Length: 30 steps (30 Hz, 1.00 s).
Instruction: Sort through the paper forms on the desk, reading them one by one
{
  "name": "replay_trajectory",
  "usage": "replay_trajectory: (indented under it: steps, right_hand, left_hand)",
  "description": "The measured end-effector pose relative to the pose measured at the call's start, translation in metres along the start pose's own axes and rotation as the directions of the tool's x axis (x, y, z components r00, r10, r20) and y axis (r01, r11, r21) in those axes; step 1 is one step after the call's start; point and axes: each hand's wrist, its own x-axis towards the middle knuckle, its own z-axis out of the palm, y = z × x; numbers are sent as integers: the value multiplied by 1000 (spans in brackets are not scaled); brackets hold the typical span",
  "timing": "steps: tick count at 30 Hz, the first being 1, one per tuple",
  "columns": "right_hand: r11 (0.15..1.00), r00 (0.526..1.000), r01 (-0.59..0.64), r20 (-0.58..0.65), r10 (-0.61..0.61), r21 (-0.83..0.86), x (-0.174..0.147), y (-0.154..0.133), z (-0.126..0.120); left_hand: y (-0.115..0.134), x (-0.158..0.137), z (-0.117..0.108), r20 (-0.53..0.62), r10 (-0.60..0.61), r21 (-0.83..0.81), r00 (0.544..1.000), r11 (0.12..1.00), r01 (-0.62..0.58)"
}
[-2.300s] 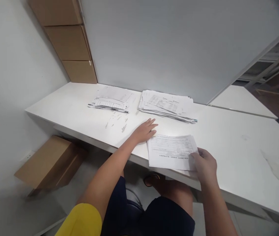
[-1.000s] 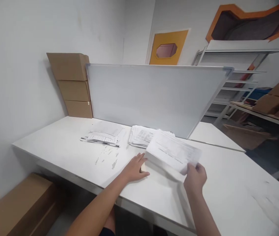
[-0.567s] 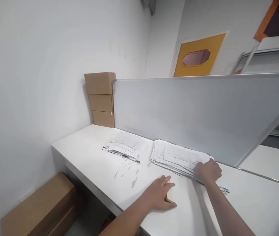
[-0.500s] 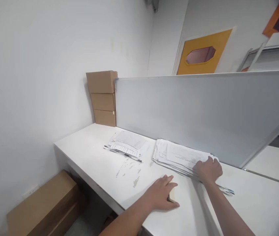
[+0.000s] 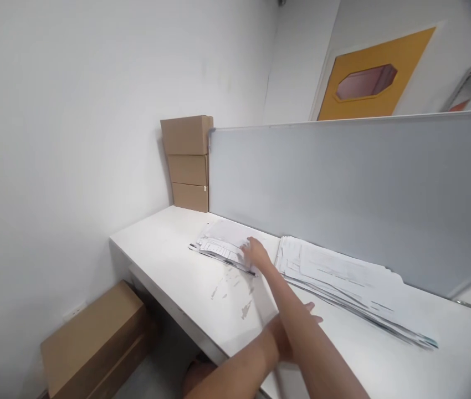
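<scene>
Paper stacks: two [image 5: 224,246] [image 5: 352,282]; right hand [image 5: 255,252] spread on smaller; left hand [image 5: 291,332] flat, half hidden.

Left hand [image 5: 291,338] half hidden behind right forearm; print on near-left white paper stack [image 5: 221,247] too blurred to read.

Printed paper stacks [image 5: 223,247], smooth scuffed white table [image 5: 177,266], cardboard boxes [image 5: 187,162]

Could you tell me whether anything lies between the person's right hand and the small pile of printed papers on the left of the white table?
Nothing visible does. The right hand already rests on the near right edge of the small pile of printed white papers. The left hand lies flat on the white table, partly hidden behind the right forearm.
</scene>
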Motion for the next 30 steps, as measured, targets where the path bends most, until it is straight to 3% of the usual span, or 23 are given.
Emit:
replay_trajectory:
  steps: [2,5,7,13,16,20,22,26,30]
  right_hand:
    - [998,998,-68,14,68,-19,0,-6,19]
    - [989,984,-143,-114,137,-39,-7,-1,34]
    - [984,970,-175,-177,165,-42,-10,7,35]
    - [976,951,-211,-219,218,53,-13,28,26]
    - [980,949,-189,-244,198,62,-7,31,23]
    - [994,953,-57,-293,81,90,14,23,23]
    - [996,965,-19,-258,41,85,24,16,26]
    - [999,997,33,-71,-32,15,32,10,35]
    - [1000,998,28,-65,-27,8,26,16,34]
  left_hand:
    - [-1,-4,2,-48,-35,-79,998,996,32]
    - [-5,-5,5,-35,-61,-142,997,988,56]
    - [-9,-1,9,-19,-66,-148,998,987,62]
    - [-10,5,16,-18,-94,-155,995,984,90]
    - [-5,3,12,-19,-106,-132,994,986,103]
    - [-2,2,3,3,-74,-165,997,984,73]
    - [-3,3,-2,19,-68,-196,997,978,71]
    - [-2,3,-7,43,-77,-197,996,977,84]
    - [3,3,-7,60,-78,-155,995,984,87]
